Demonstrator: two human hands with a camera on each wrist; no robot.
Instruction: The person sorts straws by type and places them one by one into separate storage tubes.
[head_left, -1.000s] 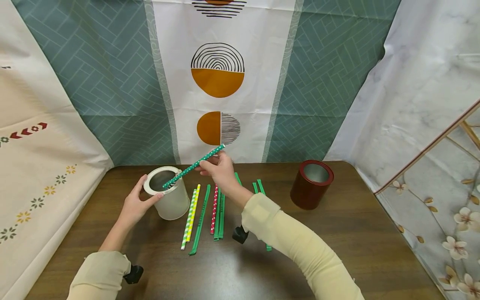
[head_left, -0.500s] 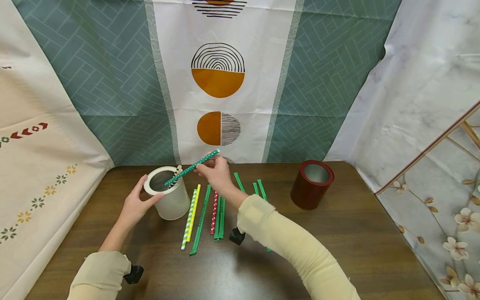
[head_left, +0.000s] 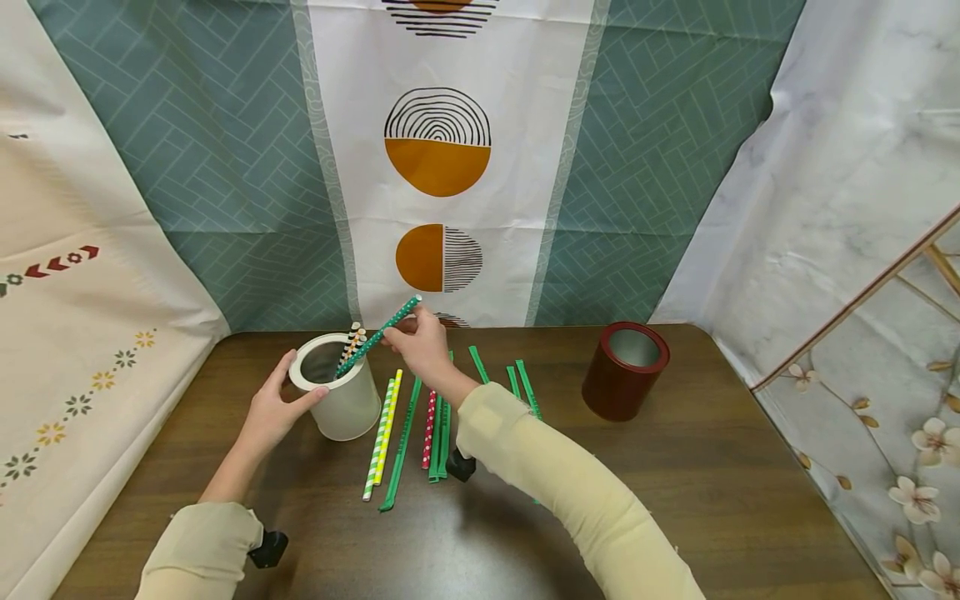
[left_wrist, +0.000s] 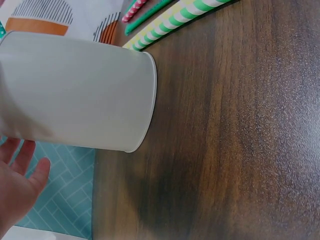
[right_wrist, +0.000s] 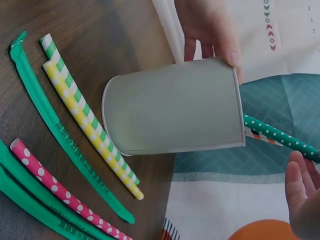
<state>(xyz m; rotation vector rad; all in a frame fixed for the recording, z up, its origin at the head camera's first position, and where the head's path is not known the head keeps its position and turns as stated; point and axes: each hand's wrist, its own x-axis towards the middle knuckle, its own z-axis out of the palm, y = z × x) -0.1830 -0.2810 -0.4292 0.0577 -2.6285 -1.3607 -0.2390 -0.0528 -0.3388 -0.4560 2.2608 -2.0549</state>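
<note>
Shifted leftward and steeper than a second ago, the green paper straw with white dots [head_left: 371,342] slants into the mouth of the white cylindrical can [head_left: 347,410]. My right hand [head_left: 424,347] pinches its upper part, while the left hand [head_left: 272,407] grips the can near the rim. Dark-and-white banded straws [head_left: 351,342] lean inside (the dotted one partly covers them). Well to the right stands the dark red cylindrical can [head_left: 617,383].
</note>
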